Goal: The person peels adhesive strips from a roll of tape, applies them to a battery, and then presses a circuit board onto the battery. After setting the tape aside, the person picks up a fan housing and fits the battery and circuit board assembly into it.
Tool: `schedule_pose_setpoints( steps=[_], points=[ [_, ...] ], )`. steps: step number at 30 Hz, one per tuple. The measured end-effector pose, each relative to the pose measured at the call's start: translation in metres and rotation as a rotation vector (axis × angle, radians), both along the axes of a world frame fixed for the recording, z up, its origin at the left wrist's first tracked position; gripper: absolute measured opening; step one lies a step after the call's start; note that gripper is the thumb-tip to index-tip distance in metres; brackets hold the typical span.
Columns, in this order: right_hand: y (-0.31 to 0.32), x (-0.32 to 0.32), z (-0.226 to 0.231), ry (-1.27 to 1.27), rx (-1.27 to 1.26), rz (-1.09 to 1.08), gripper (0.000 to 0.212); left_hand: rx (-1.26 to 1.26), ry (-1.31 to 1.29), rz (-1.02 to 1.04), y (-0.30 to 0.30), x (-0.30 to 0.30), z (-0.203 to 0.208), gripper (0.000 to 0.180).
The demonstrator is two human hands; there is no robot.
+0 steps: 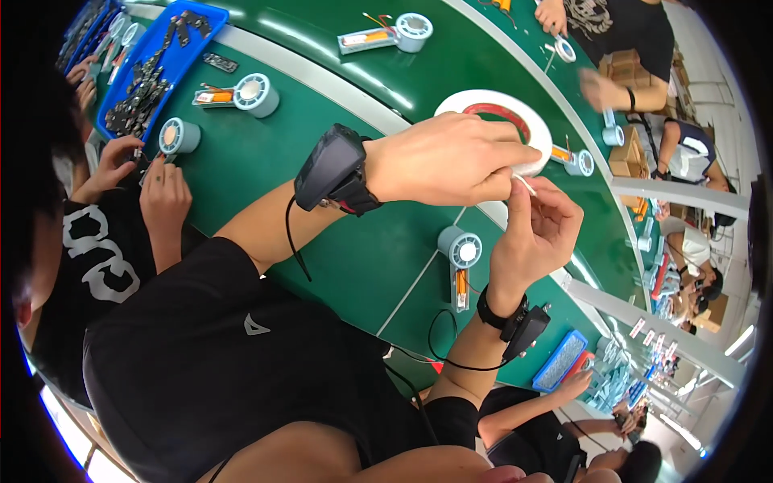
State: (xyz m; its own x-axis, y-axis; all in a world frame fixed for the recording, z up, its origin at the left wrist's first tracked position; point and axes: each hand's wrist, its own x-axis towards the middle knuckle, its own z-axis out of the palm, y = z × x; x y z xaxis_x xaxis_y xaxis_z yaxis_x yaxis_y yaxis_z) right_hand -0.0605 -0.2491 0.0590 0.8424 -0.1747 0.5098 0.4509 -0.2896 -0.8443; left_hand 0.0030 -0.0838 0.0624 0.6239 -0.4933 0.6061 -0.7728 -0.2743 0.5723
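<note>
My left hand grips a roll of white tape with a red core, its fingers over the near side of the ring. Just below it, my right hand pinches a short white strip of tape between thumb and fingertips, close to the roll. The two hands almost meet. Under them on the green table lies a light-blue fan housing, whose opened handle shows an orange battery and wires. Dark devices with cables are strapped to both my wrists.
More fan housings lie at the left and on the green belt. A blue tray of dark parts stands at far left. Co-workers' hands work at my left; others sit across and to the right, near a smaller blue tray.
</note>
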Motion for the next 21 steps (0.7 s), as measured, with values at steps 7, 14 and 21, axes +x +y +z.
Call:
schedule_pose_setpoints(
  steps=[7, 14, 21],
  points=[
    [-0.019, 0.01, 0.025, -0.12, 0.338, 0.103, 0.059, -0.089, -0.078, 0.167, 0.004, 0.025, -0.024, 0.033],
    [-0.12, 0.136, -0.069, 0.501, 0.225, -0.216, 0.058, -0.286, 0.328, 0.152, 0.015, 0.031, -0.018, 0.033],
    [-0.118, 0.171, -0.09, 0.583, 0.072, -0.208, 0.053, -0.272, 0.298, 0.218, 0.021, 0.036, -0.019, 0.035]
  ],
)
